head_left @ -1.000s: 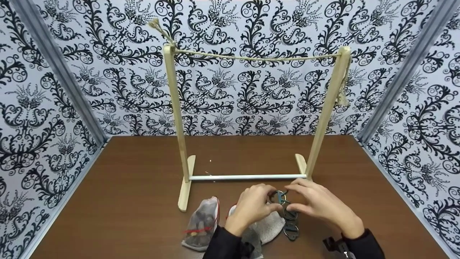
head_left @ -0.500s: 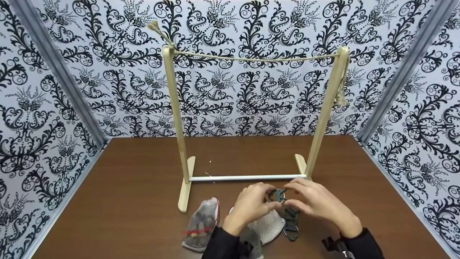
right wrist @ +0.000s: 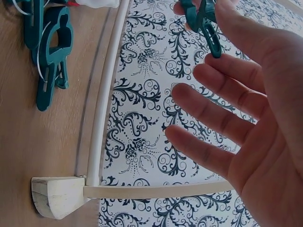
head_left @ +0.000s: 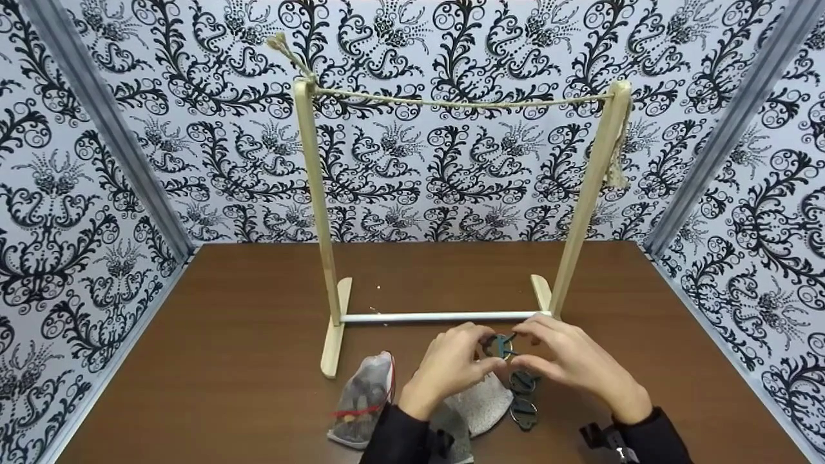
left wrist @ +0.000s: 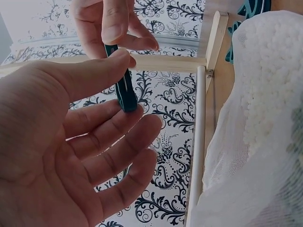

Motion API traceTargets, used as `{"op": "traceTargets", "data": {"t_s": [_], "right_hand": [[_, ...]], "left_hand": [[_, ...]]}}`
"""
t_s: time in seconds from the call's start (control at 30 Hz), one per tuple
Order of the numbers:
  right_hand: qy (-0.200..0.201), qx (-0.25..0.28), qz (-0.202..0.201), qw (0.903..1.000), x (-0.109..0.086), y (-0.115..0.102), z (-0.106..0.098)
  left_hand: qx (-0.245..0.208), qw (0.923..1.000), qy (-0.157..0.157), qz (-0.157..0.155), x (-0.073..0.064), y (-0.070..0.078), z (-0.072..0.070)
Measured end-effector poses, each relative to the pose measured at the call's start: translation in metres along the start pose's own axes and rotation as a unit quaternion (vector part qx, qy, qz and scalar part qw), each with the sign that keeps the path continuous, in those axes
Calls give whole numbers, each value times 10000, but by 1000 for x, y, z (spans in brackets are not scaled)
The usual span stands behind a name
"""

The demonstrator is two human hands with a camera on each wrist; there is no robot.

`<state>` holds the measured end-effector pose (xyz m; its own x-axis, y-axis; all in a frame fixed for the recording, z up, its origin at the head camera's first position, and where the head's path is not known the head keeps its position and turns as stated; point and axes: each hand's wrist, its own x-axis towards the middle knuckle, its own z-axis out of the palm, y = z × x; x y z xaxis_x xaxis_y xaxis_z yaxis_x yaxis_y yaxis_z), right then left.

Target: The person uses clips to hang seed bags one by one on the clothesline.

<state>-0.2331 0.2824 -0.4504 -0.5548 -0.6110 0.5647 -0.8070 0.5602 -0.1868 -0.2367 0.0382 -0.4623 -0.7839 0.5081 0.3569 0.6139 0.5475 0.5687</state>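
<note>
Both hands hold a dark green plastic spring clip with a thin metal ring, raised in front of the wooden stand. My left hand pinches one end between thumb and fingertips, its other fingers loosely bent beneath. From the other side my right hand pinches the clip's two prongs between thumb and forefinger. In the right wrist view, the clip has one slotted prong against the forefinger, with the remaining fingers spread. Two more such clips lie on the table just below the hands.
A wooden stand with a white crossbar and a slack rope stands behind the hands. Mesh bags lie in front: one with dark lumps, one with white grains, partly behind the left arm. Patterned walls enclose the brown table.
Both hands stay round the same clip, with only a slight shift of fingers and wrists. The bags and the clips on the table stay put.
</note>
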Motion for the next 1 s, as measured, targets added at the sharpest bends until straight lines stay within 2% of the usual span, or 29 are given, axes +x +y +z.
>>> {"op": "traceTargets", "data": {"t_s": [0.1, 0.2, 0.33, 0.47, 0.53, 0.63, 0.77, 1.0], "right_hand": [[123, 48, -81, 9999, 1, 0, 0], [327, -29, -174, 9993, 4, 1, -1], [661, -109, -192, 9976, 6, 2, -2], [890, -22, -81, 9960, 7, 0, -4], [916, -4, 39, 9958, 7, -1, -4], [891, -23, 171, 9959, 7, -1, -5], [919, -60, 165, 9956, 7, -1, -5], [1023, -144, -3, 9946, 7, -1, -2]], "left_hand": [[111, 9999, 80, -12, -1, 0, -1], [429, 9985, 314, -123, -2, -2, -4], [757, 9931, 699, -554, -3, -5, -7], [1099, 9819, 1132, -1052, -8, -10, -10], [1230, 9760, 1212, -1325, -9, -13, -11], [1340, 9700, 1063, -1725, -11, -16, -11], [1394, 9649, 569, -2150, -11, -16, -10], [1452, 9580, 61, -2471, -12, -17, -6]]}}
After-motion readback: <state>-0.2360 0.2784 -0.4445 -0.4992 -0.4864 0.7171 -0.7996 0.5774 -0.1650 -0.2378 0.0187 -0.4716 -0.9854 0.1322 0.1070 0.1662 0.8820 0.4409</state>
